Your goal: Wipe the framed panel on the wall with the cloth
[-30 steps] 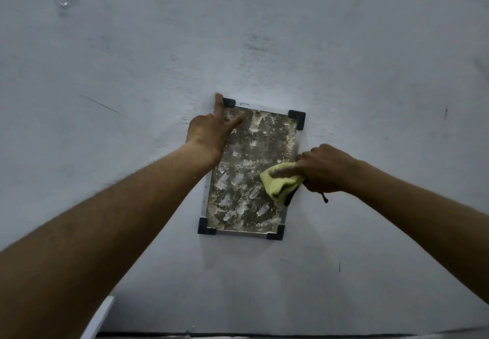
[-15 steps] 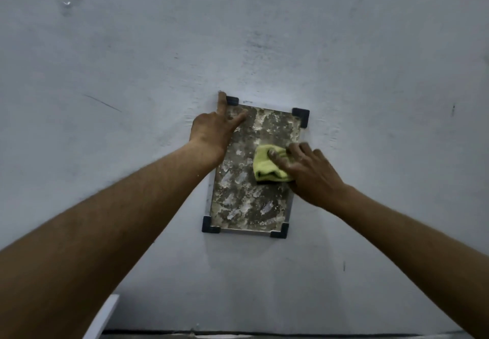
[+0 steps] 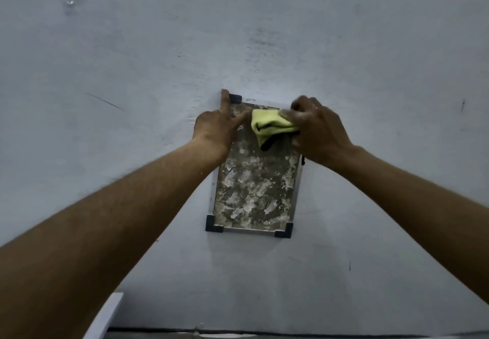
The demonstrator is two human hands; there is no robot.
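Our right grip [image 3: 320, 132] clutches the cloth [image 3: 267, 121] high on the panel [image 3: 254, 187]; our left grip [image 3: 214, 129], unclenched, steadies it. Most looks unwiped.

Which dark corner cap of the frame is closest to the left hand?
The upper-left cap, right beside the left hand's raised finger. The lower-left cap and lower-right cap sit far below; the upper-right is hidden.

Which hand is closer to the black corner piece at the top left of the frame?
Left. The left hand has its forefinger beside that corner piece; the right hand grips the cloth near the top right.
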